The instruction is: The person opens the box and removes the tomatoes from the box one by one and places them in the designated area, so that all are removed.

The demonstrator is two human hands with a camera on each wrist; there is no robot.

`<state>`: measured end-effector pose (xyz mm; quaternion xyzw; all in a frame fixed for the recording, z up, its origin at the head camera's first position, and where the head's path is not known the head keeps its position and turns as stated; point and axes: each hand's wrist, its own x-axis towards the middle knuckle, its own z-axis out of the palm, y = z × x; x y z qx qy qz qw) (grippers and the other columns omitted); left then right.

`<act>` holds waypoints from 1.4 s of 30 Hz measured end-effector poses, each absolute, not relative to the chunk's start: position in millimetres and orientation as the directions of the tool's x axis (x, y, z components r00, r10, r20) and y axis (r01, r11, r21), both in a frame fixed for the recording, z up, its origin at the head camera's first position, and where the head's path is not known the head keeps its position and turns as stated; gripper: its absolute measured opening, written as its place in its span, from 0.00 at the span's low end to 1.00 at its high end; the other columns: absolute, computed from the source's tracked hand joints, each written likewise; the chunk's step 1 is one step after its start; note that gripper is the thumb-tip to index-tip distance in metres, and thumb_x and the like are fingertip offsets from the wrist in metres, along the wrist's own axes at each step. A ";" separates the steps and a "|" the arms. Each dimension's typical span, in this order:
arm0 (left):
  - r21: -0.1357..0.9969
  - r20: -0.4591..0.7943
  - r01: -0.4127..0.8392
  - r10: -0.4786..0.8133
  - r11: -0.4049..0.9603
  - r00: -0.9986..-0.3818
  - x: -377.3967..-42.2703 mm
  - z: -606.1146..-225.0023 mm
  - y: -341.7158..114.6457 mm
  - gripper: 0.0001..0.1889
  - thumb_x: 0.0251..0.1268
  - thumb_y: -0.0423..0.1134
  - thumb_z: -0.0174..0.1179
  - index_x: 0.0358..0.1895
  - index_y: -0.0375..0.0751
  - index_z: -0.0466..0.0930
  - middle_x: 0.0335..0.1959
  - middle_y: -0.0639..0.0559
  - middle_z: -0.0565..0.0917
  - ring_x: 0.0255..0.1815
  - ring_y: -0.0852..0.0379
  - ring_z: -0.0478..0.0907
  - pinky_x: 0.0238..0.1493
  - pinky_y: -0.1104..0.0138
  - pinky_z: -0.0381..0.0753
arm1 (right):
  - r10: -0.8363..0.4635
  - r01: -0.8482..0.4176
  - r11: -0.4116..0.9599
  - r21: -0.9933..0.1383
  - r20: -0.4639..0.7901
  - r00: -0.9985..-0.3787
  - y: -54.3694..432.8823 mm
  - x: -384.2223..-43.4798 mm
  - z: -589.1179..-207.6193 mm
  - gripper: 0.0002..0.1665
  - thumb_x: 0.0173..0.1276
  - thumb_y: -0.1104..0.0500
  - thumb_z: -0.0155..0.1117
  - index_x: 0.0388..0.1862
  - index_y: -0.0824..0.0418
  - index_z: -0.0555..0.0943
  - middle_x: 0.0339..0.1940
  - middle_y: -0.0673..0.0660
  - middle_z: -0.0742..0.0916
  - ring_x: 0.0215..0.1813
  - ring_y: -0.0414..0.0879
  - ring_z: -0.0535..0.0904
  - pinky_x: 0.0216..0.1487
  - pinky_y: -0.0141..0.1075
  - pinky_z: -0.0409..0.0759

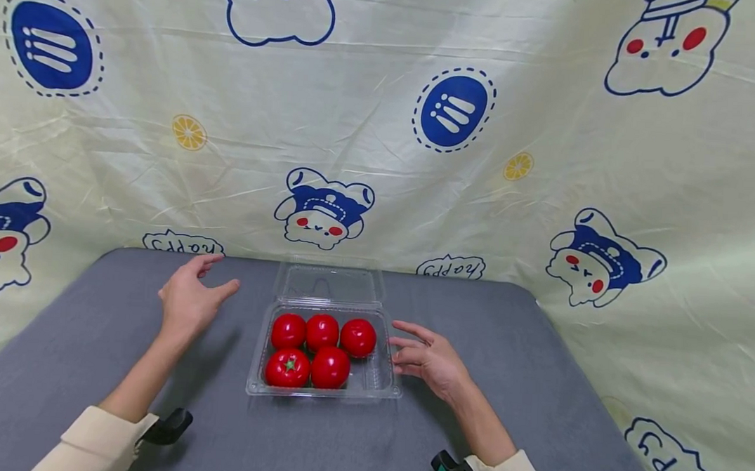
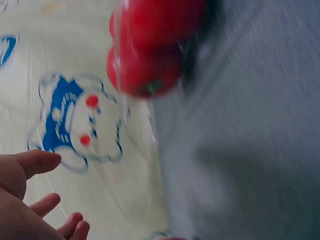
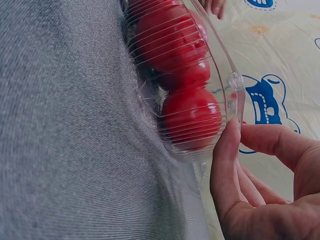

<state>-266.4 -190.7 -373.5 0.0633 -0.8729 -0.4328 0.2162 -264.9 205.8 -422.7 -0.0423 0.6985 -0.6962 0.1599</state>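
Steadying the container: the clear plastic container (image 1: pixel 361 377) looks thin and likely to flex, so light, flat pressure from the right fingers (image 3: pixel 226 170), low on the wall, should suit better than a squeeze.
Open lid (image 1: pixel 332 284): laid back beyond the far edge; any handling is best kept even across its width, sparing the hinge.
Tomatoes (image 1: pixel 330 368): five inside the container, three far, two near; the near right space is bare, so tilting could set them rolling.
Left hand (image 1: pixel 193 294): raised over the grey surface (image 1: pixel 475 317), left of the container and apart from it; thumb and fingers spread, holding nothing.
Right hand (image 1: pixel 433 362): fingers loosely extended at the container's right rim; whether the tips touch, I cannot tell.
Forearms (image 1: pixel 483 426): both angle inward from the near side.
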 end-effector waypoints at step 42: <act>0.613 0.229 0.355 0.272 0.706 -0.935 -269.3 -390.1 -26.4 0.33 0.50 0.39 0.79 0.64 0.40 0.79 0.58 0.41 0.85 0.56 0.43 0.83 0.53 0.49 0.86 | -0.280 0.166 0.043 -0.985 -0.172 -0.944 206.1 -264.3 -420.7 0.37 0.69 0.69 0.61 0.77 0.64 0.66 0.70 0.73 0.76 0.40 0.43 0.86 0.46 0.37 0.88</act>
